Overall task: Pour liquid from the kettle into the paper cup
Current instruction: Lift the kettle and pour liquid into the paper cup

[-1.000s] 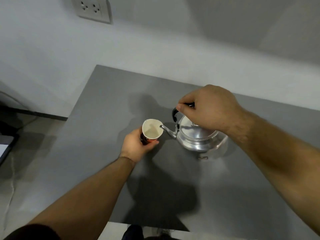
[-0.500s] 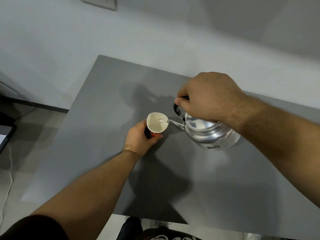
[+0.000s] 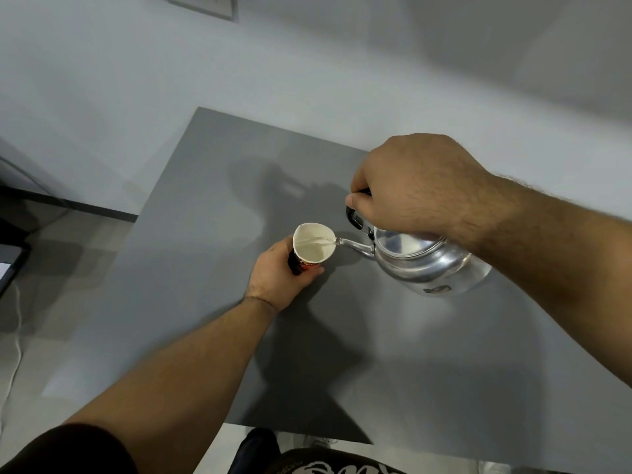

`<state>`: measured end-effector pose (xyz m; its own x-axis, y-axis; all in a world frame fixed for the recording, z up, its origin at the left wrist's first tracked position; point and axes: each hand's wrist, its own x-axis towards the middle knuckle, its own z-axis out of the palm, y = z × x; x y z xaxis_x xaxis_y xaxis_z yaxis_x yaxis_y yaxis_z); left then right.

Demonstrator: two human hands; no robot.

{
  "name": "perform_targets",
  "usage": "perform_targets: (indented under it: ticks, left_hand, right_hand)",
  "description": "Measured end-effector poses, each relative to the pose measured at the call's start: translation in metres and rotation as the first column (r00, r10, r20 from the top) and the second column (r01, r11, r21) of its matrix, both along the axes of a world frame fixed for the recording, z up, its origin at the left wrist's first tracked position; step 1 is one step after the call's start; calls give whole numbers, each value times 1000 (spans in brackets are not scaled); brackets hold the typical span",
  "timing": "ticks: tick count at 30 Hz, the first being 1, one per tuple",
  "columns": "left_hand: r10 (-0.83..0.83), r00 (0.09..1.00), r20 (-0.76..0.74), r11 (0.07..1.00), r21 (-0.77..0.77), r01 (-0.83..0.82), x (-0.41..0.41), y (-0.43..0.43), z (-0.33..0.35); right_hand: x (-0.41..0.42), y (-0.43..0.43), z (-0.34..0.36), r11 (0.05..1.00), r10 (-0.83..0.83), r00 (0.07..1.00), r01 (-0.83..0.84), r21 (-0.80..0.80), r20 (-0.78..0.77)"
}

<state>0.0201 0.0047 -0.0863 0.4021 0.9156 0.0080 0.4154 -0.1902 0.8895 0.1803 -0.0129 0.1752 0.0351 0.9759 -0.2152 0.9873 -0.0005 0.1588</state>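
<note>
A shiny metal kettle with a black handle is lifted off the grey table and tilted left. My right hand is closed around its handle from above. The spout tip sits at the right rim of a paper cup, and a thin clear stream runs from it into the cup. The cup is white inside, dark and red outside, and holds some liquid. My left hand wraps the cup's side from the lower left and holds it upright on the table.
The grey table's left edge runs diagonally past the cup, with floor and a white cable beyond it. A pale wall rises behind the table, with a socket plate at the top. My dark trousers show at the near edge.
The kettle rose off the table and tipped further left. Its spout reached the cup's rim and liquid began streaming in. My left hand has kept its hold on the cup.
</note>
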Motion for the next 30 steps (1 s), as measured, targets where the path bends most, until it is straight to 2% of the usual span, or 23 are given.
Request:
perform_targets:
  ticks: [6, 20, 30]
  left_hand:
    - [-3, 1000, -4, 1000, 10, 3, 0, 0, -3]
    - [-3, 1000, -6, 1000, 25, 3, 1, 1, -6]
    - [-7, 1000, -8, 1000, 31, 7, 1, 1, -6]
  right_hand:
    - [0, 4, -4, 1000, 15, 999, -16, 11, 51]
    - [10, 19, -30, 996, 9, 999, -13, 84, 49]
    - [18, 24, -35, 999, 18, 996, -22, 45, 87]
